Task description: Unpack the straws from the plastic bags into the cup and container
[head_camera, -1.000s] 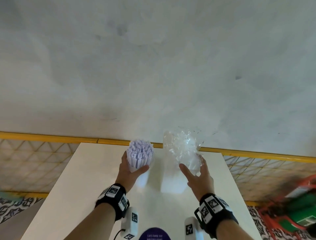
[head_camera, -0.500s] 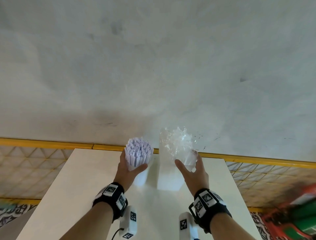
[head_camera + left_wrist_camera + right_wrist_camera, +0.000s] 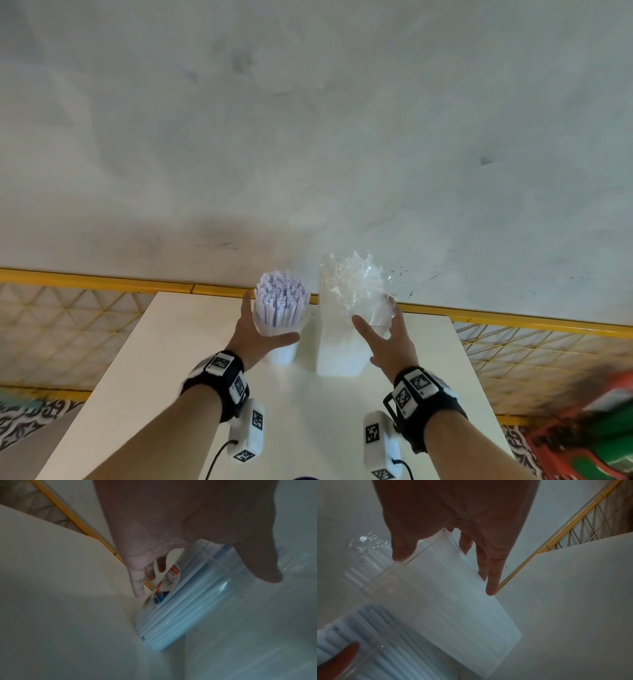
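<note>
On the white table [image 3: 171,359] stands a clear cup [image 3: 282,353] packed with upright white straws [image 3: 281,298]. My left hand [image 3: 270,318] cups it, thumb straight across the front below the rim and fingers straight up its far left side. In the left wrist view the thumb lies on the rim of the cup [image 3: 180,608]. To the right stands a tall translucent container [image 3: 337,356] with straws still in a crinkled clear plastic bag [image 3: 349,281]. My right hand [image 3: 375,313] flanks the container's top, thumb at the near rim and straight fingers along the right wall [image 3: 445,601].
A yellow rail with wire mesh [image 3: 102,279] runs behind the table's far edge, below a grey wall. A red and green crate [image 3: 599,428] sits on the floor at the lower right. Bare tabletop lies left of the cup and near me.
Both hands stay at the cup and the container and both vessels stand where they were. The head view has tilted a little, so everything sits slightly lower in frame.
</note>
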Tool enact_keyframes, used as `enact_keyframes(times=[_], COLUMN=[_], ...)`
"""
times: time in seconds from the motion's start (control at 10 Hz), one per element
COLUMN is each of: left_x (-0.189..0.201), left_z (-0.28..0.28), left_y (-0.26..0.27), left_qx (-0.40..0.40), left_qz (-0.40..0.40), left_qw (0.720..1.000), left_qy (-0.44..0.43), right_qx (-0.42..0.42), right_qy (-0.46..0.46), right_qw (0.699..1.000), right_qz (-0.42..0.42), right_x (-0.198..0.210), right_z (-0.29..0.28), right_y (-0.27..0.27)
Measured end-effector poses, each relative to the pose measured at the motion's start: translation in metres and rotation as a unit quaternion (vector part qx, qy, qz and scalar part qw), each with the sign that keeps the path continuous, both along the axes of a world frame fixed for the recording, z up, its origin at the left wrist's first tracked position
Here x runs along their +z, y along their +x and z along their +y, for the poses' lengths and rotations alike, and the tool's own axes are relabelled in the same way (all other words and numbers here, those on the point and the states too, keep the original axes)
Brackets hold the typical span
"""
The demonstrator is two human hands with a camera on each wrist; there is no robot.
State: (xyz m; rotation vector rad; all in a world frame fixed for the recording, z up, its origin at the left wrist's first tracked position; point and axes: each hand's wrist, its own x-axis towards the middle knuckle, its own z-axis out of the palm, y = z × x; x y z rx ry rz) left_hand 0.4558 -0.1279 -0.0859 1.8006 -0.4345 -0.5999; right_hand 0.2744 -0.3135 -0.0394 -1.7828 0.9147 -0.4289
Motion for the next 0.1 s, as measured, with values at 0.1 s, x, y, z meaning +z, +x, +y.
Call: enact_keyframes(times=[0.1], left_x=[0.0213], left_z=[0.0134], left_y=[-0.0031], left_qx=[0.045], left_qz=[-0.034], left_qw=[0.991], left_qy=[0.118], right_qx=[0.030], right_qy=[0.015], right_qw=[0.999], right_qz=[0.000], right_x=[0.0166], right_z=[-0.0020], right_y=[-0.0055])
